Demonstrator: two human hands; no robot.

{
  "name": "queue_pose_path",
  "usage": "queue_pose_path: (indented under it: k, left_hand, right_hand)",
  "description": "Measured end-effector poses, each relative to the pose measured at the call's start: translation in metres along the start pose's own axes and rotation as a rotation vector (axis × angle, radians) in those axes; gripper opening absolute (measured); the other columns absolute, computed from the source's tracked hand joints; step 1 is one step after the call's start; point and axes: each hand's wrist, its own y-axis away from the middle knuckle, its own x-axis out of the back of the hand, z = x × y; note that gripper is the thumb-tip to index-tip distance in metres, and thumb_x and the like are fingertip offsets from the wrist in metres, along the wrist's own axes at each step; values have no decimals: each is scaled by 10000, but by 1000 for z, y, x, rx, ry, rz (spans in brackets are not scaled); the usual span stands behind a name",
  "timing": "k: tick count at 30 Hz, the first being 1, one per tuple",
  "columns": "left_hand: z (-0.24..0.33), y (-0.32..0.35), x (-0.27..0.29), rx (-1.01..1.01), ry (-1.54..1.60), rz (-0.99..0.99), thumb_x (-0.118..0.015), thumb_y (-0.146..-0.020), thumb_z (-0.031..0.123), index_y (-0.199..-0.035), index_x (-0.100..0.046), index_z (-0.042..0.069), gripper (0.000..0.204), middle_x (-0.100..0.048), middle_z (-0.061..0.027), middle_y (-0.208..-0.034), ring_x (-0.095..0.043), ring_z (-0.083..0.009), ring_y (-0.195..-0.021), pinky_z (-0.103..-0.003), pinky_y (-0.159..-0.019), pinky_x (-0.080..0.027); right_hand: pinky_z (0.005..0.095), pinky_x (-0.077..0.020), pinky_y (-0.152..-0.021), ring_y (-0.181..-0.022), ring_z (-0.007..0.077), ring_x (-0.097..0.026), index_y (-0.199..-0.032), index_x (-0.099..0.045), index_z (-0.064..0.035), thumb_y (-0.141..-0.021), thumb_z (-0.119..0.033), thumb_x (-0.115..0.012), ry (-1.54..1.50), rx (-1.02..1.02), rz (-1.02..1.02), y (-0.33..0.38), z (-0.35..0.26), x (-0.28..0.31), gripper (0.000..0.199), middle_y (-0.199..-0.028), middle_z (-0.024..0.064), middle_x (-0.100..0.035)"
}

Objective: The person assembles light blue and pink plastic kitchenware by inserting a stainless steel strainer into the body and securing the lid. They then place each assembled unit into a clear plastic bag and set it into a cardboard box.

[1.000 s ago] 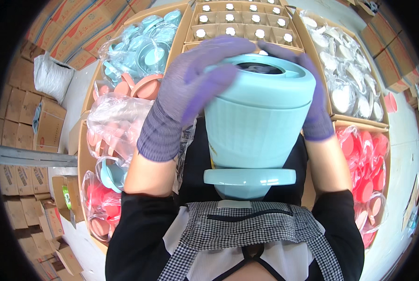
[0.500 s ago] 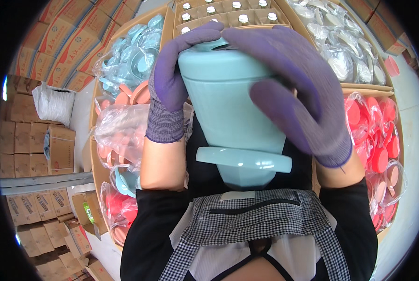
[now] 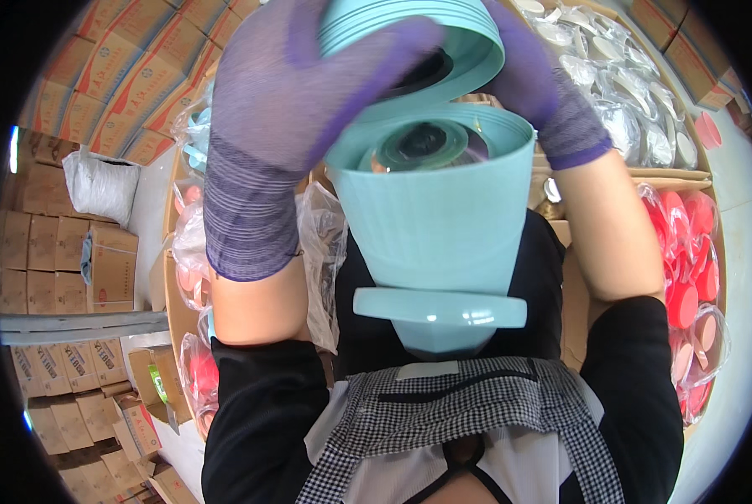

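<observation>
A light-blue thermos jug [image 3: 439, 227] stands upright before me, its handle [image 3: 439, 309] facing my body. Its mouth is uncovered, showing a shiny glass liner [image 3: 476, 144] with a dark opening. Just above the rim, the jug's ridged light-blue top [image 3: 474, 60] is tilted so its underside and a dark ring show. My left hand [image 3: 279, 105], in a purple-grey glove, is closed around the top's left side, thumb across the underside. Gloved too, my right hand [image 3: 527, 80] grips the right side; its fingertips are hidden behind the top.
Bagged pink and red parts [image 3: 686, 260] fill boxes at both sides. White bagged parts [image 3: 607, 76] lie in a carton at far right. Crumpled clear plastic [image 3: 321, 260] hangs left of the jug. Stacked cartons [image 3: 115, 84] and a white sack [image 3: 100, 186] stand on the left.
The top was seated on the jug; now it is lifted off and tilted, baring the liner. Both hands have moved up with it, the left coming over the front and the right going further back.
</observation>
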Motion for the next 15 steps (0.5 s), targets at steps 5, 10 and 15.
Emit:
queue_pose_path:
  k: [5,10,15]
  left_hand:
    - [-21,25,9,249,192,-25,-707,-900,450,-1344,-664,-15,644,-707,-180,-1171,-691,-252,-1081,-362,-949,-528]
    - [-26,32,13,374,425,-108,-787,-854,426,-1273,-717,2,601,-735,-129,-1081,-708,-214,-982,-339,-880,-561]
    - [-32,32,19,319,532,-208,-841,-819,358,-1255,-739,27,557,-747,-94,-1074,-708,-188,-1013,-326,-903,-559]
  right_hand:
    - [288,-522,-954,-1078,138,-667,-1310,-674,29,-1117,-449,-471,147,-27,187,23,-27,1,555,-1197,101,-730]
    - [338,-527,-1012,-1184,184,-649,-1460,-561,-27,-1121,-312,-472,432,206,94,28,-13,22,452,-1293,134,-686]
    - [402,-437,-1181,-1348,291,-593,-1628,-378,-130,-1131,-226,-487,881,400,102,52,13,44,517,-1440,168,-609]
